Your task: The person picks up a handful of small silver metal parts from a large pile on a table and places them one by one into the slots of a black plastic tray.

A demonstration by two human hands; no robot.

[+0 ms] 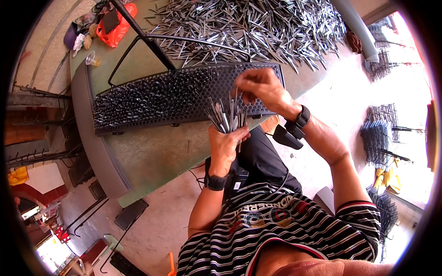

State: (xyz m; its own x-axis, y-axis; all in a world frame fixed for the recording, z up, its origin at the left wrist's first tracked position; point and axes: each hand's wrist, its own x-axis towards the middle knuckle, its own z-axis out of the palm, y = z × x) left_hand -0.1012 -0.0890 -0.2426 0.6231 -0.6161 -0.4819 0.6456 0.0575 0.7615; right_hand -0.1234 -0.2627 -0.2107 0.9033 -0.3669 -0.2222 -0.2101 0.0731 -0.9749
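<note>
Left hand (226, 143) clenched around a bundle of metal pins (226, 116), long axes roughly upright and fanning away from the person, tips toward the perforated tray (138, 99). Right hand (262, 87) above the bundle at the tray's near right edge, fingertips pinched on one pin. The tray lies lengthwise across the table (152, 152), partly filled; loose pins (248, 27) heaped beyond it

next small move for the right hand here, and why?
Probably lower the right hand and seat the thin metal rod pinched in its fingertips into an open hole at the right end of the black perforated rack. The hand hovers just over that end, while the left hand grips a fanned bundle of metal rods below.
</note>
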